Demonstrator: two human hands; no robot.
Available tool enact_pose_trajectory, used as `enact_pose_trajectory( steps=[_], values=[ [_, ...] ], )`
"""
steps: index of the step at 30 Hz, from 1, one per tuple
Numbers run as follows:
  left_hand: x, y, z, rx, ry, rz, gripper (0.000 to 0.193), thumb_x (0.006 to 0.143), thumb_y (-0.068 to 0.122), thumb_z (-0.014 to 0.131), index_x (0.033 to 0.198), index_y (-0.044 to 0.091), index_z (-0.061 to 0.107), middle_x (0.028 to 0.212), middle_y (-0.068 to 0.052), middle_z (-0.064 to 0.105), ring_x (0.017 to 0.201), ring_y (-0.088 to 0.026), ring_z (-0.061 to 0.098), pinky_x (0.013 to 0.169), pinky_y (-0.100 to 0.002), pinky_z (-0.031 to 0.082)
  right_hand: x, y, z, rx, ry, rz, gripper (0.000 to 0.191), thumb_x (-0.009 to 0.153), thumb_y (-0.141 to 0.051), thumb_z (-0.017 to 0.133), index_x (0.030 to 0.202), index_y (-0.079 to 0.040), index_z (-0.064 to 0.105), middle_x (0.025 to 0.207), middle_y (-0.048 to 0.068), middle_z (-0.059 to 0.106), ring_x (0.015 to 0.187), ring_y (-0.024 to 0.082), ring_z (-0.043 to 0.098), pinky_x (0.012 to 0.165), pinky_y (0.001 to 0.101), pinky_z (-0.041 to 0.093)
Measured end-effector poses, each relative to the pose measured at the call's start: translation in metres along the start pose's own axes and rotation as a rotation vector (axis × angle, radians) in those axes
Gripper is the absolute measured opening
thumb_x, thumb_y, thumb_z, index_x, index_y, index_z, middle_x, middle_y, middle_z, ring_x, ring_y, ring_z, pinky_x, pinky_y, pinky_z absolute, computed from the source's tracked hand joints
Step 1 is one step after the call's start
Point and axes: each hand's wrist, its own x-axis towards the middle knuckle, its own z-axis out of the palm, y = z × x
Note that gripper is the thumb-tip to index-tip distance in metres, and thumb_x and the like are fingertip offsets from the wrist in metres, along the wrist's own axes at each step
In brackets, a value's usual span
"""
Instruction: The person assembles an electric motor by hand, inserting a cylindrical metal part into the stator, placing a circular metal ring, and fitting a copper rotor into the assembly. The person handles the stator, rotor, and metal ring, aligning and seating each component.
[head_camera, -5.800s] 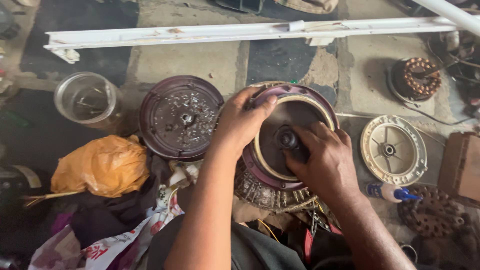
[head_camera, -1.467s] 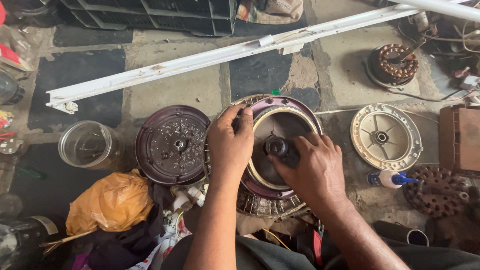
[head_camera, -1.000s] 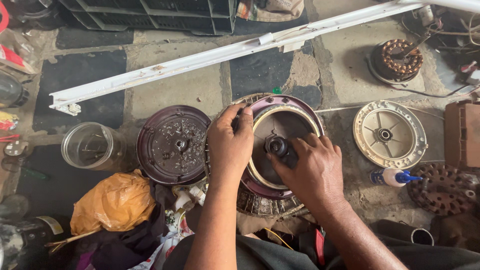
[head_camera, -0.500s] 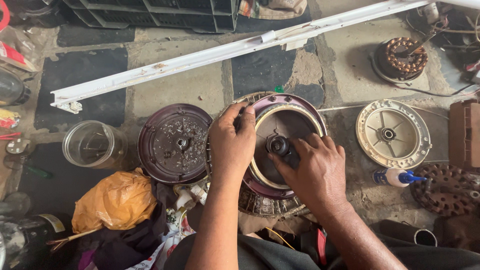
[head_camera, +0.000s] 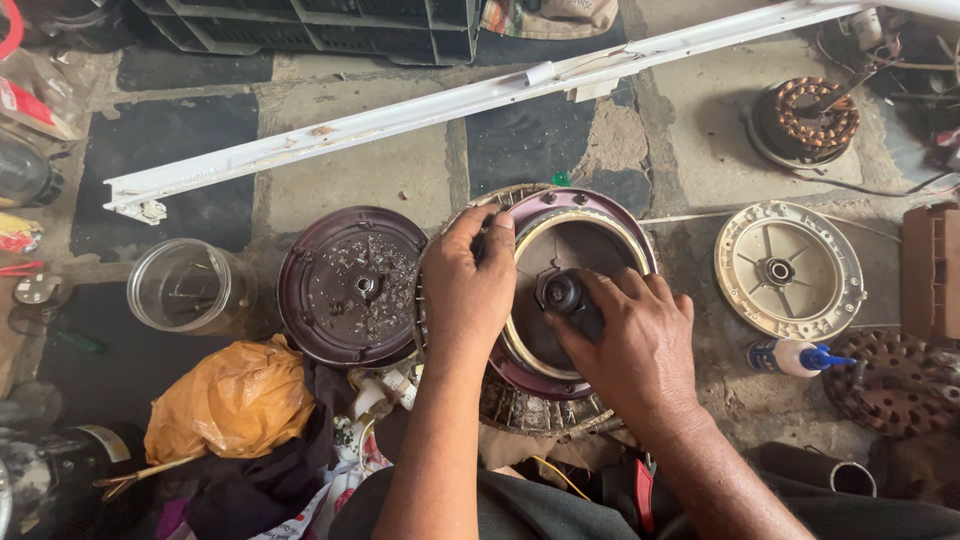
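1. Since both hands sit on it, we take the round maroon metal fan-motor housing with a cream inner ring as the thing in hand; it lies at centre frame on the tiled floor, stacked on a ribbed metal rotor ring that shows along its lower edge.
2. Left hand: fingers curled over the housing's left rim, thumb and fingertips pressed together on the edge, steadying it.
3. Right hand: fingers closed round the dark round hub at the housing's centre, pinching it from the lower right.
4. Handling, as we judge it: cast metal, stiff and heavy, not fragile; the greasy, dusty surface is likely slippery. The rim gives the best hold; the hub is small and suits only fingertips.
5. Just left of it lies a matching maroon round metal cover, shallow like a dish, with grit and flakes inside.
6. Further left: a clear glass jar lying on its side, smooth and breakable.
7. Lower left: a crumpled orange plastic bag, soft and light.
8. Right of centre: a cream round metal end plate with spokes; below it a small white glue bottle with a blue nozzle.
9. Upper right: a copper-wound stator, its windings delicate.
10. Across the top runs a long white metal channel, chipped and rusty.
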Motion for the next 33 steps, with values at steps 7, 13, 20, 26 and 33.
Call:
enact_pose_trajectory(
  steps=[7,13,20,26,33],
  values=[
    [0.0002,-0.0009,0.0011,0.017,0.013,0.016,0.031,0.096,0.028,0.065,0.112,0.003,0.074,0.093,-0.017,0.078,0.086,-0.027,0.078,0.077,-0.036,0.058,0.0001,-0.0013,-0.0002,-0.007,0.016,-0.022,0.053,0.078,-0.049,0.08,0.115,-0.011,0.075,0.093,0.008,0.068,0.093,0.03,0.064,0.079,0.0505,0.043],
    [0.0008,0.0003,0.0006,0.039,0.029,0.047,0.031,0.096,0.028,0.065,0.111,0.003,0.075,0.094,-0.018,0.077,0.087,-0.028,0.077,0.078,-0.037,0.058,-0.0007,-0.0028,-0.0021,-0.025,0.026,-0.054,0.049,0.078,-0.049,0.078,0.112,-0.013,0.077,0.094,0.007,0.07,0.091,0.029,0.064,0.077,0.0503,0.043],
    [-0.0007,0.0019,0.0001,0.024,0.02,0.023,0.03,0.097,0.028,0.065,0.111,0.004,0.075,0.094,-0.018,0.077,0.088,-0.028,0.078,0.078,-0.037,0.058,0.0003,-0.0033,-0.0037,-0.042,0.0,-0.039,0.052,0.079,-0.051,0.078,0.114,-0.013,0.077,0.092,0.008,0.068,0.091,0.028,0.064,0.077,0.0503,0.043],
    [0.0001,0.0003,0.0004,0.035,0.026,0.043,0.03,0.097,0.028,0.065,0.111,0.003,0.075,0.094,-0.018,0.077,0.088,-0.028,0.077,0.078,-0.037,0.057,0.0008,-0.0033,-0.0026,-0.039,-0.014,-0.016,0.053,0.079,-0.052,0.077,0.113,-0.012,0.076,0.091,0.008,0.068,0.093,0.028,0.064,0.08,0.0506,0.042],
    [0.0004,-0.0019,0.0026,0.002,0.027,0.037,0.03,0.096,0.029,0.065,0.11,0.003,0.075,0.092,-0.017,0.078,0.085,-0.026,0.078,0.077,-0.037,0.058,-0.0008,-0.0005,0.0,-0.015,0.03,-0.036,0.053,0.078,-0.054,0.078,0.113,-0.013,0.076,0.091,0.006,0.068,0.093,0.028,0.064,0.081,0.0506,0.042]
  ],
)
